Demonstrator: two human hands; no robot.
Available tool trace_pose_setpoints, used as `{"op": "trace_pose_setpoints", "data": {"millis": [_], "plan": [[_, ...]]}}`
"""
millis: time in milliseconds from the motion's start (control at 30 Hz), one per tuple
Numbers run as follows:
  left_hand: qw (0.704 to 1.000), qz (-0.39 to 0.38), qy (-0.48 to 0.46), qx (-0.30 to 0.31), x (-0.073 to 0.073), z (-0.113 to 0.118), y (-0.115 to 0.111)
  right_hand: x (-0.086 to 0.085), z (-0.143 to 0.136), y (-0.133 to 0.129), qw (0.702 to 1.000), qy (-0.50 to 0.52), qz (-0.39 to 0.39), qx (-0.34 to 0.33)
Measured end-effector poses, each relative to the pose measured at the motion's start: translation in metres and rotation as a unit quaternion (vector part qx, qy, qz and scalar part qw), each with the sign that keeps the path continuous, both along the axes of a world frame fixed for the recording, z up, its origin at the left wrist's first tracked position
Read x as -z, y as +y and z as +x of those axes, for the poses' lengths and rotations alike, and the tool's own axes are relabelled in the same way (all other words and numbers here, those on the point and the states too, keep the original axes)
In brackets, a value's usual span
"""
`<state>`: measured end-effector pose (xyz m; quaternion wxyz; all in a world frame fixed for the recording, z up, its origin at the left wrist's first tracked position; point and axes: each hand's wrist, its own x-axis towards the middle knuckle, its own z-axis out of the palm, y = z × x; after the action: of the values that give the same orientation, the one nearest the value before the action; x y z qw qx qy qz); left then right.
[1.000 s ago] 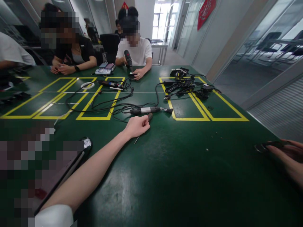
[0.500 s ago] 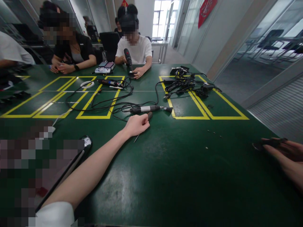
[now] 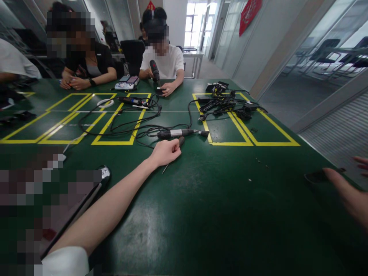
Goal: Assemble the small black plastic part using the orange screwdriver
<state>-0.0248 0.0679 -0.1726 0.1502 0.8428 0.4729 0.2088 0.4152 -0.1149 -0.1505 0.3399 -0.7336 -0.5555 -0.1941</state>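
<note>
The left hand (image 3: pixel 166 152) is closed around a screwdriver (image 3: pixel 181 141), its shaft pointing to seven o'clock. A power tool (image 3: pixel 176 133) lies just beyond, at one o'clock; cables (image 3: pixel 221 102) are heaped at two. Towards three, the right hand (image 3: pixel 346 193) is open, fingers spread, thumb at a dark object (image 3: pixel 314 176); whether it grips it, I cannot tell.

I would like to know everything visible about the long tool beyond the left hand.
The tool is slim: a silver middle between dark sections, a metallic-looking neck and a dark, flared tip on the right. It lies on the green table, tip beside yellow tape, black cables near its other end. Whether the left hand touches it is unclear.
</note>
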Motion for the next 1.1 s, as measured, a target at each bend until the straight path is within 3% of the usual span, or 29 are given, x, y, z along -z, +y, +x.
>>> {"op": "trace_pose_setpoints", "data": {"millis": [33,100,200,433,700,900,1100], "plan": [[1.0,-0.001,-0.001,-0.001,-0.001,0.0,0.0,-0.002,-0.008,0.004,0.999,-0.021,-0.018,-0.03],[1.0,-0.004,-0.002,-0.005,-0.002,0.0,0.0,-0.005,-0.025,0.015,0.982,-0.016,-0.127,-0.141],[1.0,-0.007,-0.006,-0.005,-0.002,0.0,0.0,-0.002,-0.045,0.034,0.972,0.019,-0.155,-0.175],[1.0,-0.017,-0.014,0.001,-0.002,0.0,0.0,0.011,-0.043,0.049,0.963,0.058,-0.209,-0.159],[1.0,-0.013,-0.001,-0.003,-0.002,0.0,0.0,0.009,-0.039,0.052,0.957,0.058,-0.237,-0.156],[1.0,-0.01,-0.002,0.0,-0.002,0.0,0.0,0.005,-0.048,0.044,0.97,0.064,-0.196,-0.128],[1.0,-0.011,0.001,-0.001,-0.002,0.0,0.0,-0.01,-0.035,0.021,0.98,0.06,-0.134,-0.131]]}}
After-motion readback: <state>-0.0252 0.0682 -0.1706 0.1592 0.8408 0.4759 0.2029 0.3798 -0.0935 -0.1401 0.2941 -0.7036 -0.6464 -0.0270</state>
